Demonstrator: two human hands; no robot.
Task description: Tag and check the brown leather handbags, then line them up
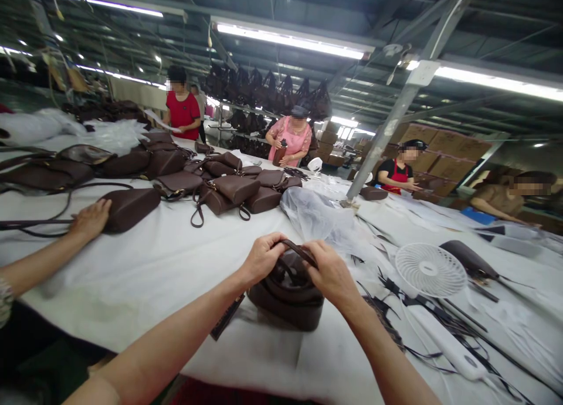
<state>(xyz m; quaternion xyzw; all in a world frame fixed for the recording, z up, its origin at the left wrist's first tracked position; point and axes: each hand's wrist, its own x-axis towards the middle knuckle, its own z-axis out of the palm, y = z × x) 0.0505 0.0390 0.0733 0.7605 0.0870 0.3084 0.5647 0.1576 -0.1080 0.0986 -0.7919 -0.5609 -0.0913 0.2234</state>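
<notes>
A dark brown handbag [288, 305] stands near the front edge of the white-covered table. Its short strap [298, 251] arches above the open-looking top. My left hand [265, 255] pinches the strap's left end, and my right hand [329, 271] has its fingers wrapped round the right end. Beside the bag, at its lower left, lies a dark tag [227, 317]. The inside of the bag is mostly hidden by the strap and shadow.
Several brown bags [235, 188] are heaped beyond. Another person's hand [91, 218] touches a bag at left. Clear plastic [314, 214], a white fan [431, 270], cords and a metal post [385, 138] are to the right. Several people stand around the table.
</notes>
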